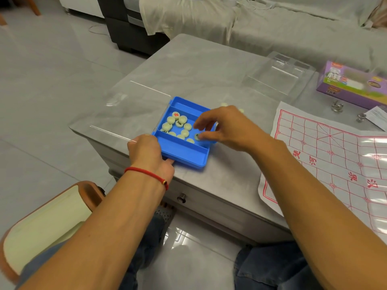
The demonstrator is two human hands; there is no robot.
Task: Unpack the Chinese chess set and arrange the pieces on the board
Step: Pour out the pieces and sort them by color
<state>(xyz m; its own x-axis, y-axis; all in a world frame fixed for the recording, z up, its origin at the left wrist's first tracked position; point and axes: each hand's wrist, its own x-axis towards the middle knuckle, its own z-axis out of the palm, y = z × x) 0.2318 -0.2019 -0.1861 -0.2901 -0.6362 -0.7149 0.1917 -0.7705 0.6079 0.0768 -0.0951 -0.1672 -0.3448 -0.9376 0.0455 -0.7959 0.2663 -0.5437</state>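
Blue tray (184, 152) sits near the front edge of the grey table (199, 65), cream chess pieces (178, 126) loose in its middle compartment. Left hand (147, 152) grips the tray's near-left corner, right hand (222, 126) pinches one piece (197, 136). The paper board (335, 164) lies flat to the right.

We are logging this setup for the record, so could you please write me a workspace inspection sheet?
Surface: grey table, drawer knob below.
Job's things: blue tray holding pale pieces; paper board lies right, without pieces.
Clutter: clear lid, purple box, metal rings.
Grips: left hand holds tray corner; right hand pinches one piece.
Cables: thin cord on floor.
Surroundings: covered sofa, stool.
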